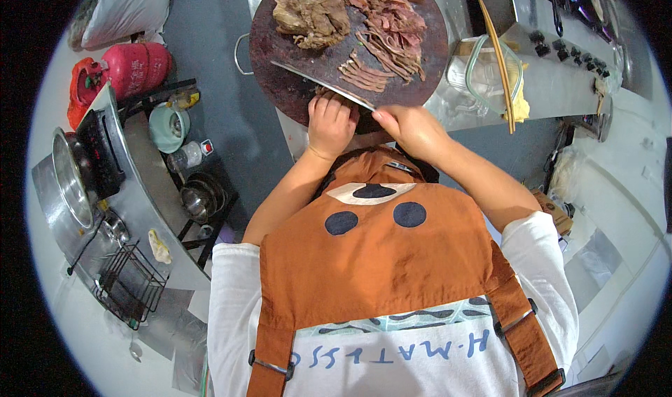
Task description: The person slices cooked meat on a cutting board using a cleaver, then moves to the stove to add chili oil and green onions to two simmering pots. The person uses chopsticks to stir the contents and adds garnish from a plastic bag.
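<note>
My right hand point(415, 132) grips a knife point(316, 81), whose blade shows nearly edge-on and slants up to the left across a round, dark wooden chopping board point(266, 42). Bent fingers of my left hand point(333, 124) press on a piece of cooked meat point(336, 94) beside the blade; most of that piece is hidden under the fingers and knife. Thin meat strips point(366, 74) lie fanned out just beyond the blade. Further back are a heap of pinkish sliced meat point(391, 19) and a large brown chunk of cooked meat point(312, 11).
Right of the board, wooden chopsticks point(499, 63) rest across a clear container with a pale green rim point(469, 71), near a stove with knobs point(562, 50). At left stand a red gas cylinder point(137, 69) and a metal table point(142, 187) holding a wire rack point(131, 286).
</note>
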`<state>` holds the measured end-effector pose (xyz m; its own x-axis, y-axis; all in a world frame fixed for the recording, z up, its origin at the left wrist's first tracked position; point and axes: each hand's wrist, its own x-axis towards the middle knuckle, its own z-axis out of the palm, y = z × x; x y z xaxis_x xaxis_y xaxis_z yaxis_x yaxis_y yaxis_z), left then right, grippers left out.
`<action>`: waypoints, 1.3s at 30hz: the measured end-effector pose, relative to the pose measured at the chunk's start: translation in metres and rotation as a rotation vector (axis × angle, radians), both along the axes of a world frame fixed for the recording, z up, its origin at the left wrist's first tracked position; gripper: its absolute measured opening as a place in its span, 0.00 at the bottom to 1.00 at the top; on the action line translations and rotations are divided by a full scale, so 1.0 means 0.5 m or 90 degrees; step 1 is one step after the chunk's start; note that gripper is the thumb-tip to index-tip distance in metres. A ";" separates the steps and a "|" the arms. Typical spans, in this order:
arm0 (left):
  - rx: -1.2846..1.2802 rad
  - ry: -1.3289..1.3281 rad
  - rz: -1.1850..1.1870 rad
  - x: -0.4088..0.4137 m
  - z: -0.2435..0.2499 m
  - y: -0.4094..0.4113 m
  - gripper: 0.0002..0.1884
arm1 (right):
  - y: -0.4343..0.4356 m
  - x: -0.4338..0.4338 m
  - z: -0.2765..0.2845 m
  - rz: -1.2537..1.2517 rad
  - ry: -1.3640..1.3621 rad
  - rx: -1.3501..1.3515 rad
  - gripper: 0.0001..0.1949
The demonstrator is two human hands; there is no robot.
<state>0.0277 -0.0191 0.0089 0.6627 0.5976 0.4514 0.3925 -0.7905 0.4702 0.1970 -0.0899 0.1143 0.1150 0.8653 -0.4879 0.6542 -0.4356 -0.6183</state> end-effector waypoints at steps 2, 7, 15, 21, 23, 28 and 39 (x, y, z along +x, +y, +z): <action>-0.011 0.007 0.002 -0.001 0.002 0.001 0.12 | 0.012 -0.001 -0.001 -0.012 -0.019 0.004 0.24; -0.006 -0.016 0.013 0.002 0.000 0.001 0.14 | -0.033 0.034 0.080 -0.002 -0.036 -0.085 0.24; 0.019 -0.040 0.005 0.004 0.002 0.001 0.18 | -0.065 0.008 0.038 -0.004 -0.045 -0.100 0.25; 0.011 0.009 0.004 -0.007 -0.010 0.001 0.15 | -0.002 -0.021 0.001 -0.018 -0.004 -0.053 0.25; 0.002 0.029 0.003 -0.008 -0.008 0.000 0.14 | -0.010 -0.009 0.009 -0.017 -0.010 -0.076 0.25; -0.032 0.026 0.021 -0.009 -0.003 0.001 0.12 | -0.089 0.081 0.037 -0.013 -0.043 -0.134 0.24; -0.075 0.114 0.274 -0.028 0.062 0.000 0.26 | -0.115 0.098 0.054 -0.079 0.007 -0.062 0.23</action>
